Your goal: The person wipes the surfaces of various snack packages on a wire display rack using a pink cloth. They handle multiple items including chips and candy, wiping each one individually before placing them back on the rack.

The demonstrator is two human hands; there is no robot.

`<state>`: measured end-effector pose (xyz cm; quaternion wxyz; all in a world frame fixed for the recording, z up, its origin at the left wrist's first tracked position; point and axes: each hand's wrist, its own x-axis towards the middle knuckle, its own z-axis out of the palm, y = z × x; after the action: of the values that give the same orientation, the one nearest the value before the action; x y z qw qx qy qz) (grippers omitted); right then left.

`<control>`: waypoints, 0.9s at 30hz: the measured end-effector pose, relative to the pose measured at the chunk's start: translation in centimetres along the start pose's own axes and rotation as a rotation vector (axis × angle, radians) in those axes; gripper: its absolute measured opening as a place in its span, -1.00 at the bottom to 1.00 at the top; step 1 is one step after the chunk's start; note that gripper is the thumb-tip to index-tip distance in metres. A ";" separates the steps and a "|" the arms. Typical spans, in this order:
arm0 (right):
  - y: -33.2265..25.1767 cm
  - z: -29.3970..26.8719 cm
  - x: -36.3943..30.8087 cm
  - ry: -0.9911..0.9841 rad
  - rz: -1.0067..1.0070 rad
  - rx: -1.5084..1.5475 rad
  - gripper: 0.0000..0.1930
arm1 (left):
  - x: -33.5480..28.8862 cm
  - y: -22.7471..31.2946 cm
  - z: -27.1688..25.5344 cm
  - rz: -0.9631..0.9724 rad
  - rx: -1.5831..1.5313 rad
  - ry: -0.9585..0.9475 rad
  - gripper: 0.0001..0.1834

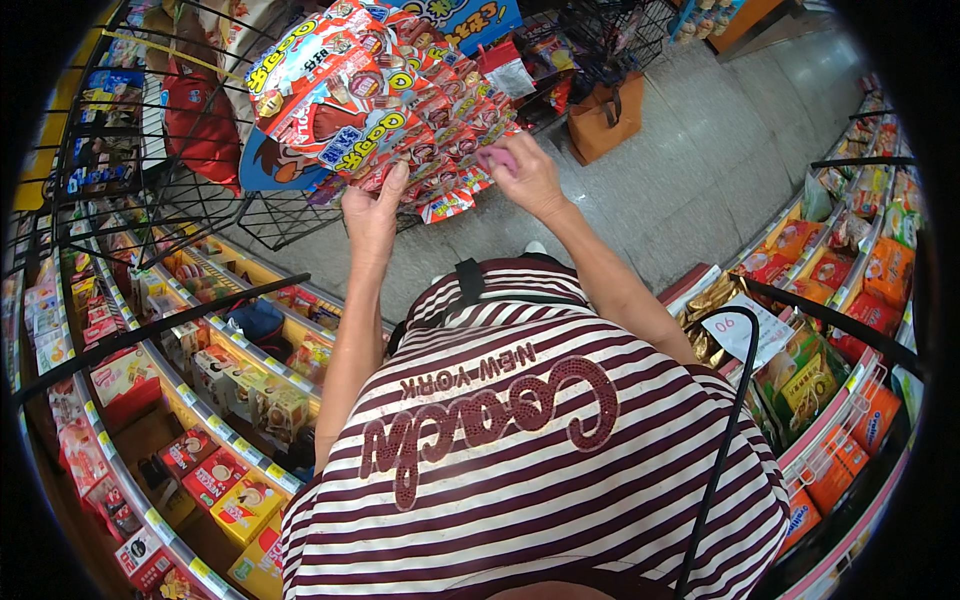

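Observation:
A hanging display of red candy packets (440, 110) with bright yellow and white patches stands in front of me, with a blue card (290, 163) behind its left side. My left hand (372, 218) is closed at the display's lower edge, its thumb pressed on a red packet and its other fingers hidden behind. To the right, my right hand (533, 178) is closed on a small pink piece of cloth (497, 158), bunched between the fingers beside the right edge of the packets. What lies inside the right hand's grip is partly hidden.
Black wire racks (265, 222) stand at the left. A brown tote bag (607, 118) sits on the grey tiled floor (690, 150) to the right. Shelves of boxes (250, 505) run along my left, and shelves of bagged goods (840, 440) along my right.

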<state>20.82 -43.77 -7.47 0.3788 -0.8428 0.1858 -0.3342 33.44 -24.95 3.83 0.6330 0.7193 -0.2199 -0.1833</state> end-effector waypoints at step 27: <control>4.3 0.7 1.8 0.121 0.312 0.087 -0.73 | -0.5 -1.0 -0.1 -0.041 -0.043 0.019 -0.63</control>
<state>22.37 -47.22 -10.31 0.4505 -0.7648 0.3223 -0.3290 33.15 -24.49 2.82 0.6463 0.7117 -0.1951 -0.1943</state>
